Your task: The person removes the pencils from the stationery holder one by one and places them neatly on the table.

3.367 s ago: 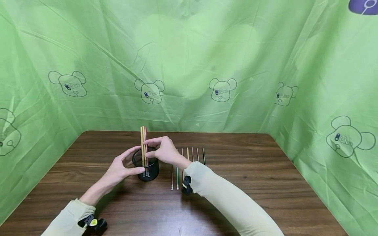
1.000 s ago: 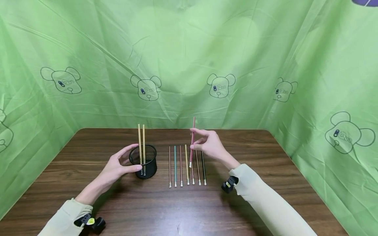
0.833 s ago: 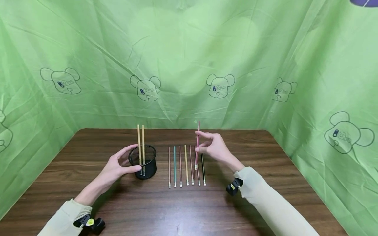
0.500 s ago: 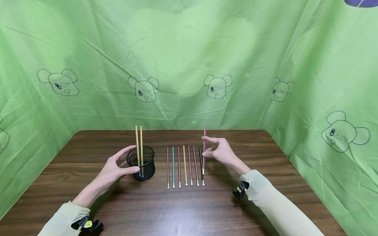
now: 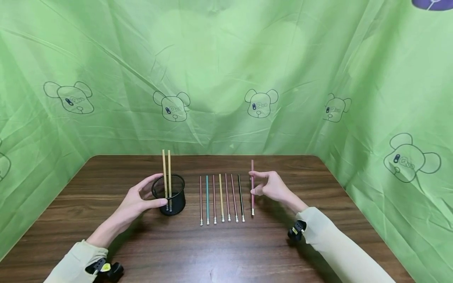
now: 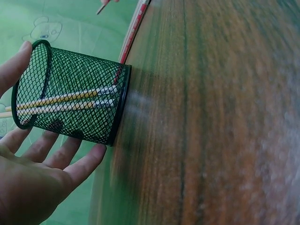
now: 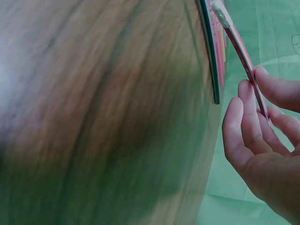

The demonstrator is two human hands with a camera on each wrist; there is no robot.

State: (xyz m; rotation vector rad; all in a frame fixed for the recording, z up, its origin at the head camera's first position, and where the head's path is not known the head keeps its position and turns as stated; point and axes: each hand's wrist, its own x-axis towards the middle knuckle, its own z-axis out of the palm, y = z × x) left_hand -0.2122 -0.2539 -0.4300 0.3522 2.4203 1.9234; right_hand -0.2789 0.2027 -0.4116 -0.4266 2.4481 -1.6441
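Note:
My left hand (image 5: pixel 139 200) holds a black mesh pencil cup (image 5: pixel 178 202) at the left of the table, thumb on one side and fingers on the other. Two yellow pencils (image 5: pixel 169 163) stand in the cup, eraser ends down; the mesh shows them in the left wrist view. Between thumb and fingers, my right hand (image 5: pixel 274 188) pinches a pink pencil (image 5: pixel 253 202), its eraser end toward me. That pencil is to the right of a black pencil (image 5: pixel 241 200), the last of a row. Whether it touches the table is unclear.
Several pencils lie side by side between the hands, erasers toward me, among them a teal pencil (image 5: pixel 207 200) and a yellow pencil (image 5: pixel 221 198). The dark wooden table (image 5: pixel 212 255) is bounded by a green curtain (image 5: pixel 219 133) at the back and sides.
My right hand has drawn the pink pencil out of the cup, carried it right over the row and lowered it beyond the black pencil. My left hand stays at the cup.

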